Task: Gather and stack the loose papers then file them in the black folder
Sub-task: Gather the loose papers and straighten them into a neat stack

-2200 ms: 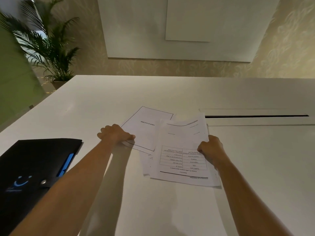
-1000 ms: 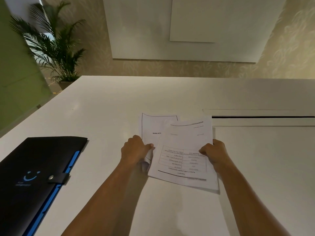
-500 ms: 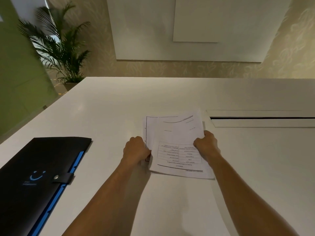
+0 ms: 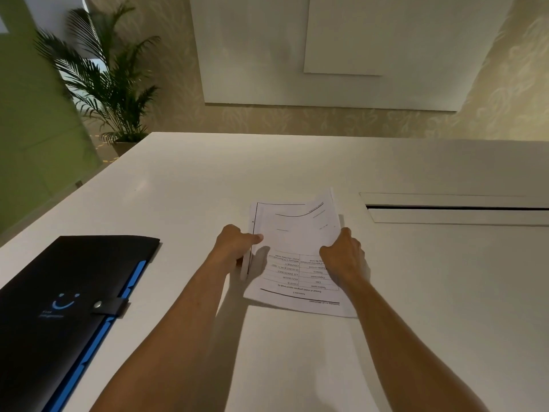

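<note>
A stack of printed white papers [image 4: 292,242] lies in the middle of the white table [image 4: 184,185], its sheets nearly squared, a table of text on the top sheet. My left hand [image 4: 234,246] grips the stack's left edge, which is lifted slightly. My right hand [image 4: 341,255] grips the right edge, thumb on top. The black folder [image 4: 53,295] with blue tabs and a snap strap lies shut at the table's near left, well apart from the papers.
A long cable slot with a recessed lid [image 4: 457,208] runs along the table to the right of the papers. A potted palm [image 4: 110,81] stands on the floor beyond the table's far left corner.
My hands have pushed the fanned sheets together from both sides into one nearly aligned stack. The left hand came in from the far left sheet to the stack's left edge.
</note>
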Demonstrator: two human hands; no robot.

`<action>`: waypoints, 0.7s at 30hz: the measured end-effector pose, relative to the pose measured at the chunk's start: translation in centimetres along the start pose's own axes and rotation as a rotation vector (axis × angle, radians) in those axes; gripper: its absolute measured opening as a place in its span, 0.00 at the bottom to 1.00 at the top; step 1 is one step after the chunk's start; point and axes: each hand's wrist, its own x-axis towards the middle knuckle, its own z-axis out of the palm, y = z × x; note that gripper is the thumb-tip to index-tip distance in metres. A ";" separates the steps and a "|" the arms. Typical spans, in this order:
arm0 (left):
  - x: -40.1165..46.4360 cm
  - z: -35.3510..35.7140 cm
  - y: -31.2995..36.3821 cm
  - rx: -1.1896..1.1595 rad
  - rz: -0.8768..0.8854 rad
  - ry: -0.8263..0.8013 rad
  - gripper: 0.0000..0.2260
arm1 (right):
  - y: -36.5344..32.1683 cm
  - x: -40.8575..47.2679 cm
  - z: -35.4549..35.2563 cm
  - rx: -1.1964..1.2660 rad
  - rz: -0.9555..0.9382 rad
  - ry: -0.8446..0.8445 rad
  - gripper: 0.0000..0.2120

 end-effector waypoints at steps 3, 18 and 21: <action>0.2 -0.1 -0.4 -0.063 -0.057 -0.045 0.26 | 0.3 -0.3 0.2 0.017 -0.002 0.000 0.21; -2.1 0.9 -2.5 -0.068 0.340 -0.083 0.19 | 1.9 -1.6 -0.5 0.368 0.046 -0.052 0.14; -2.9 0.2 -2.2 -0.159 0.421 -0.059 0.19 | 2.5 -1.4 -1.3 0.683 0.044 -0.051 0.17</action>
